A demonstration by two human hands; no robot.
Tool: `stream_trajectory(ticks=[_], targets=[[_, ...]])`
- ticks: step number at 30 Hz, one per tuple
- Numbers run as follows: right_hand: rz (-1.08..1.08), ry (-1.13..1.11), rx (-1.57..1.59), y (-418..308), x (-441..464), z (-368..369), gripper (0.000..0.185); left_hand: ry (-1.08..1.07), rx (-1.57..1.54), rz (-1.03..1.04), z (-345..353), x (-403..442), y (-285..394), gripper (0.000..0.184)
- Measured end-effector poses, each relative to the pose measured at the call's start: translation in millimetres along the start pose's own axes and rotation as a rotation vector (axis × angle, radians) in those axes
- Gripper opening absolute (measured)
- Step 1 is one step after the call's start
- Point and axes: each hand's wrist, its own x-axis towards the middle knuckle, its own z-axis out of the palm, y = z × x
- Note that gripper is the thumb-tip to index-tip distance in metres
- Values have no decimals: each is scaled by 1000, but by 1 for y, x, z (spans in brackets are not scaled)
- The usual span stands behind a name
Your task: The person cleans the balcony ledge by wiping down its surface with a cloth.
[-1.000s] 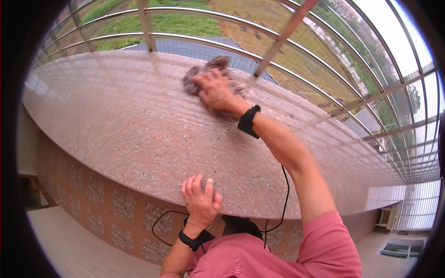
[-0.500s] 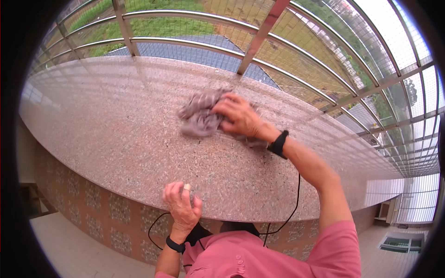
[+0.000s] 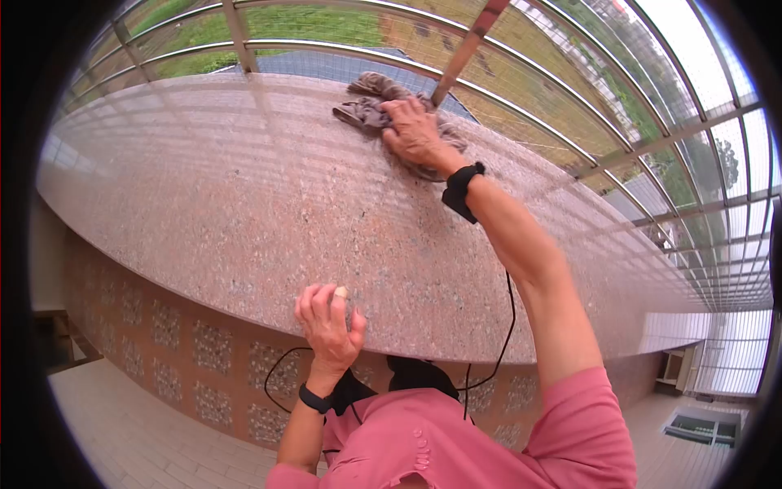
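A crumpled grey-brown cloth point(image 3: 371, 112) lies bunched against the far edge of the speckled pink granite slab point(image 3: 269, 212), by a railing post. My right hand point(image 3: 414, 134) presses down on it with the fingers over its folds; part of the cloth is hidden under the palm. My left hand point(image 3: 329, 326) is at the slab's near edge, holding nothing. Its fingers are loosely bent with the thumb apart, and one fingertip has a pale wrapping point(image 3: 340, 292).
A metal railing point(image 3: 460, 53) with fine mesh curves along the far edge and right side. A thin black cable point(image 3: 511, 318) hangs past the near edge beside my body. Below is a patterned tiled wall point(image 3: 213, 346) and a pale floor point(image 3: 163, 432).
My right hand has pushed the cloth away from me, from mid-slab to the far edge by the railing. My left hand stays by the near edge, and the view has shifted slightly.
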Motion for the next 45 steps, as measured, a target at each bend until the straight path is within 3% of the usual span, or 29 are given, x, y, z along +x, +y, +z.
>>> stream_trajectory(ticks=[5, 9, 13, 18, 26, 31, 33, 34, 35, 39, 41, 45], targets=[[-153, -222, 58, -95, -58, -17, 52, 101, -79, -17, -1, -2, -1, 40], [-398, -217, 172, -156, -134, -15, 50, 131, -258, -59, -13, -4, -10, 41], [-429, -254, 346, -172, -206, -49, 44, 174, -199, -59, -37, 0, -35, 40], [-463, -223, 350, -127, -239, -71, 38, 135, 2, -45, -44, 18, -80, 38], [-260, -38, 90, -8, -164, -71, 32, -13, 251, -139, -30, 34, -94, 37], [-16, 19, 116, 60, -115, -82, 48, 8, 186, -204, -32, 33, -94, 38], [-11, 120, 62, 118, -91, -77, 49, 5, 210, -210, -32, 34, -92, 38], [-54, 207, -116, 142, -87, -72, 50, 18, 196, -192, -32, 35, -92, 37], [-73, 149, -168, 164, -87, -72, 49, 5, 205, -203, -33, 36, -91, 37], [-62, 88, -99, 167, -91, -74, 47, 6, 189, -196, -34, 36, -90, 36], [78, 65, -144, 153, -94, -75, 47, 14, 191, -192, -33, 36, -90, 36], [24, 115, -186, 136, -110, -70, 47, 29, 180, -170, -33, 34, -95, 34]])
